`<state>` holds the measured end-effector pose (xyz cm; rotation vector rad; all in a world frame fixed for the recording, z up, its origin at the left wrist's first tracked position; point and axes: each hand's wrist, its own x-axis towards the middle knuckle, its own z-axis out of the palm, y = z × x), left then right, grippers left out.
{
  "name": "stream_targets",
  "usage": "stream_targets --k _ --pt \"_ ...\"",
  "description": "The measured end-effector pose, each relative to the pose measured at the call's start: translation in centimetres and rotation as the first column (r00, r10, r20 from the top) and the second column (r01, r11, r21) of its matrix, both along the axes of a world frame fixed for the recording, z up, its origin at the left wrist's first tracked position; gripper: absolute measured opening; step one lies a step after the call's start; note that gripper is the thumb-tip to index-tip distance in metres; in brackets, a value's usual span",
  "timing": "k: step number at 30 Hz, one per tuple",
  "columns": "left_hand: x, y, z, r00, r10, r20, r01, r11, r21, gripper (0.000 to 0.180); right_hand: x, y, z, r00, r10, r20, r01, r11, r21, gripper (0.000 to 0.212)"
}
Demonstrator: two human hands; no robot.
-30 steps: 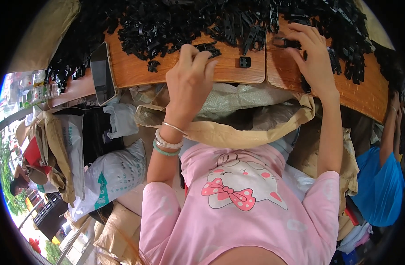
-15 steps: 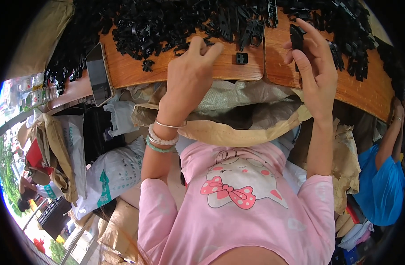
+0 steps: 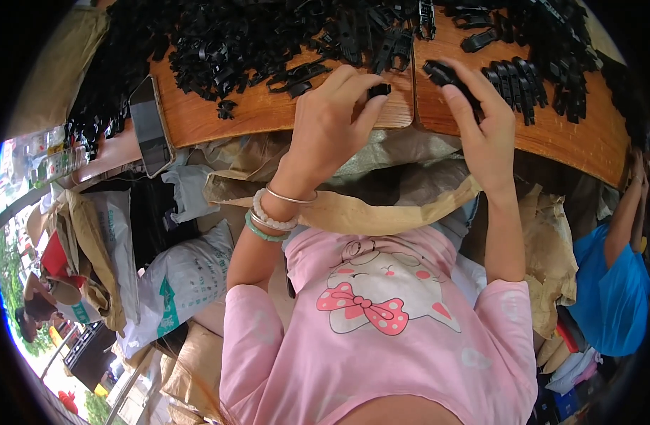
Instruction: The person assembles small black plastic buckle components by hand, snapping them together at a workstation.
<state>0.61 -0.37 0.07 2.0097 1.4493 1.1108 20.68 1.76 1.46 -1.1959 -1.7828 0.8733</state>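
Observation:
My left hand [image 3: 333, 122] pinches a small black square block [image 3: 379, 91] between thumb and index finger, just above the wooden table's near edge. Bracelets circle that wrist. My right hand [image 3: 484, 120] has its fingers closed round a long black plastic part [image 3: 445, 76], pointing up and to the left. A short gap separates the two held pieces. Right of my right hand, several long black parts [image 3: 516, 81] lie side by side in a row. Beyond my left hand, a loose black piece [image 3: 300, 76] rests on the wood.
A big heap of black plastic parts [image 3: 254, 39] covers the far side of the wooden table [image 3: 219, 126]. A phone [image 3: 152, 127] lies at its left edge. An opened brown-rimmed sack [image 3: 381, 218] hangs between me and the table. Another person's arm [image 3: 626, 205] shows at far right.
The square block, which lay on the table, is now in my left hand. My right hand has come lower and left with its long part, bringing the two pieces closer.

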Motion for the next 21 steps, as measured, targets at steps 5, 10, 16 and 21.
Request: stream_targets --k 5,10,16,21 --pt "-0.1 0.1 -0.3 0.998 -0.057 0.002 0.057 0.998 -0.017 0.023 -0.5 0.1 -0.2 0.975 0.165 0.149 -0.184 0.974 0.128 0.028" --pt "-0.3 0.4 -0.9 0.997 -0.076 0.005 0.076 0.997 0.002 0.026 -0.5 1.3 -0.5 0.941 0.26 0.218 -0.307 0.927 0.217 0.03" --pt "-0.6 0.4 -0.4 0.993 -0.051 0.109 0.074 0.971 -0.225 0.028 -1.0 1.7 1.7 0.872 0.288 0.395 -0.364 0.922 0.131 0.027" --pt "-0.9 0.9 -0.9 0.985 -0.104 0.139 0.127 0.977 -0.17 0.026 -2.1 2.2 3.3 0.682 0.295 0.669 -0.504 0.852 0.139 0.024"
